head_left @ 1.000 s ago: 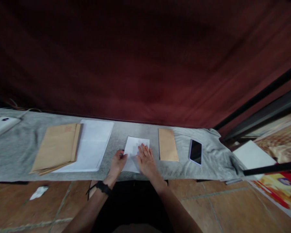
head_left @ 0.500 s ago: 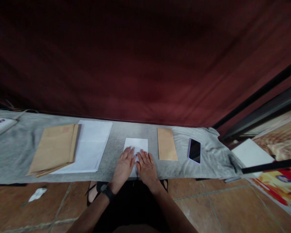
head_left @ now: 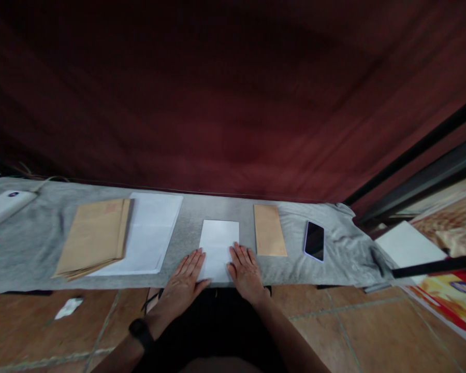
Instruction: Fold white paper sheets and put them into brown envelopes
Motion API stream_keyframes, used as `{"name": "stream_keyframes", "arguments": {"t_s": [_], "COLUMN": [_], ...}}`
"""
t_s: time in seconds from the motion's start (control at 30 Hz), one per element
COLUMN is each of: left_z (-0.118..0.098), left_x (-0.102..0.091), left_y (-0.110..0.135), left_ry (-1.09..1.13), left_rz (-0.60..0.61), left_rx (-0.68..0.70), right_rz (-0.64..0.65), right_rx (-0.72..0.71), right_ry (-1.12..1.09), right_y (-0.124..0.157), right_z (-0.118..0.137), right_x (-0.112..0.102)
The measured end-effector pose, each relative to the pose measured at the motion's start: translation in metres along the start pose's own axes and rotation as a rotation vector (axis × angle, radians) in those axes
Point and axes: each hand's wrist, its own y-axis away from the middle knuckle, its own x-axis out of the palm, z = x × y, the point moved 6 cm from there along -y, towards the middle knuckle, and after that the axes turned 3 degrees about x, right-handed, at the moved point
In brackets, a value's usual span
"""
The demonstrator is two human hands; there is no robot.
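A white sheet of paper (head_left: pixel 219 243), which looks folded, lies flat on the grey cloth in front of me. My left hand (head_left: pixel 185 274) rests at its left edge, fingers extended and thumb out over the near left corner. At the right edge lies my right hand (head_left: pixel 245 268), palm down with its fingers stretched forward. Neither hand grips anything. Just right of the paper is a single brown envelope (head_left: pixel 270 230). To the left, a stack of brown envelopes (head_left: pixel 91 235) partly covers larger white sheets (head_left: pixel 151 235).
A phone (head_left: pixel 314 241) with a pale purple case lies to the right on the grey cloth (head_left: pixel 23 248). A white device with a cable (head_left: pixel 8 207) sits at the far left. Behind the table hangs a dark red curtain (head_left: pixel 217 129). Black bars (head_left: pixel 435 269) stand at the right.
My hands have moved apart, from the middle of the paper outward to its left and right edges, uncovering its surface. The view has shifted slightly.
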Motion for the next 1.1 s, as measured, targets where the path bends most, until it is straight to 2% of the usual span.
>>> {"name": "stream_keyframes", "arguments": {"t_s": [0.1,0.3,0.5,0.7,0.77,0.93,1.1], "left_z": [0.0,0.004,0.018,0.041,0.049,0.063,0.064], "left_x": [-0.001,-0.002,-0.01,-0.012,-0.011,-0.008,-0.007], "left_y": [0.002,-0.003,-0.006,-0.025,-0.035,-0.052,-0.067], "left_ry": [-0.001,0.03,0.156,0.483,0.577,0.692,0.721], "left_rz": [0.015,0.071,0.154,0.119,0.08,0.049,-0.005], "left_rx": [0.038,0.026,-0.023,-0.146,-0.25,-0.541,-0.603], "right_rz": [0.024,0.136,0.187,0.118,0.083,0.027,-0.016], "right_rx": [-0.057,-0.206,-0.165,-0.124,-0.065,0.19,0.334], "right_ry": [-0.011,-0.048,-0.116,-0.264,-0.311,-0.388,-0.377], "right_y": [0.007,0.017,0.015,0.001,-0.008,-0.032,-0.049], "right_z": [-0.004,-0.008,-0.013,-0.022,-0.027,-0.042,-0.051], "right_x": [-0.006,-0.015,-0.018,-0.021,-0.021,-0.011,-0.001]}}
